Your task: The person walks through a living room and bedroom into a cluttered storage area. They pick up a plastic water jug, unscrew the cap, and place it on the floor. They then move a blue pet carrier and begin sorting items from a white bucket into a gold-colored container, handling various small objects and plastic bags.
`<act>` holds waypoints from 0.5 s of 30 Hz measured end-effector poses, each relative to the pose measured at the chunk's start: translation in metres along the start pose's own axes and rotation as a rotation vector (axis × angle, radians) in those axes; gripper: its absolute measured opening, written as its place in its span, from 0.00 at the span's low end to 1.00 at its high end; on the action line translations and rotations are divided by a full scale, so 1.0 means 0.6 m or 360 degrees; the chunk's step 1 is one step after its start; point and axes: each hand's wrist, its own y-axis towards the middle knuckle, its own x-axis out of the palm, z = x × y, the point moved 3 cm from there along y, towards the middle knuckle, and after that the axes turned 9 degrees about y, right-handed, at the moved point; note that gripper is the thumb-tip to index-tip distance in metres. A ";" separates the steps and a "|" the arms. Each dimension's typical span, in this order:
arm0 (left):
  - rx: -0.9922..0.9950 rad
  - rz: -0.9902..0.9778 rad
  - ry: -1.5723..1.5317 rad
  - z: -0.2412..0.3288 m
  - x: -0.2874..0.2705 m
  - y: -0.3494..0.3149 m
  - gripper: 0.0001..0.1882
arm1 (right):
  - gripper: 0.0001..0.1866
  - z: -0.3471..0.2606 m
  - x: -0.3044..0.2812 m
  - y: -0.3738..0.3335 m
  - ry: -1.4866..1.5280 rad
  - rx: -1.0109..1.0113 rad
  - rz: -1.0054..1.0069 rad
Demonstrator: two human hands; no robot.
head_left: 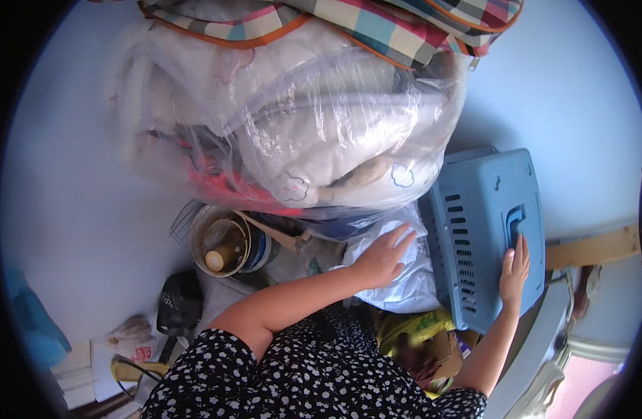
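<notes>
A sleeve of black fabric with white dots (293, 380) fills the lower edge, nearest the lens, and both bare forearms reach up from it into a crowded storage corner against a pale blue wall (76, 174). The right hand (514, 269) lies flat on the top of a blue plastic carrier crate (485, 234), fingers straight and slightly spread just below its recessed handle (514, 222), not curled around anything; the crate stands on its end at the right of the pile, its slotted vents facing the person. The left hand (382, 257) presses, palm down and fingers apart, on a white plastic bag (404, 279) wedged just beside the crate; it grips nothing.

By the look of it the work is at an early stage: the crate sits hemmed in among the other goods, neither hand has a hold on it, and nothing appears lifted clear.

What the crate holds cannot be told, since its vents show only dark. The white bag is full but opaque. Above both, a large clear plastic sack (300, 119) bulges with pale bedding or soft toys, topped by a checked zip bag (349, 24) with orange trim. To the left, a round tin (226, 244) stands open with a wooden knob inside. A yellow bag (411, 328) lies below the crate.
</notes>
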 end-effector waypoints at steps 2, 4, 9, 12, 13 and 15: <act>-0.0069 -0.0034 -0.0074 -0.023 -0.006 -0.035 0.38 | 0.30 0.001 -0.006 0.005 0.0072 0.0016 -0.0033; -0.0130 -0.0094 -0.0098 -0.037 -0.021 -0.069 0.37 | 0.30 0.003 -0.012 0.005 0.0184 0.0123 -0.0086; -0.0179 -0.0036 -0.0133 -0.083 -0.021 -0.138 0.33 | 0.28 0.011 -0.021 -0.002 0.0016 0.0147 -0.0055; -0.0258 -0.0132 -0.0085 -0.099 -0.037 -0.163 0.32 | 0.26 0.024 -0.006 0.001 -0.0025 0.0083 0.0045; -0.0284 -0.0132 -0.0106 -0.104 -0.035 -0.171 0.31 | 0.25 0.014 -0.007 0.004 0.0045 0.0108 0.0052; -0.0368 -0.0274 -0.0262 -0.105 -0.028 -0.171 0.30 | 0.24 0.006 -0.001 0.012 0.0143 0.0170 0.0088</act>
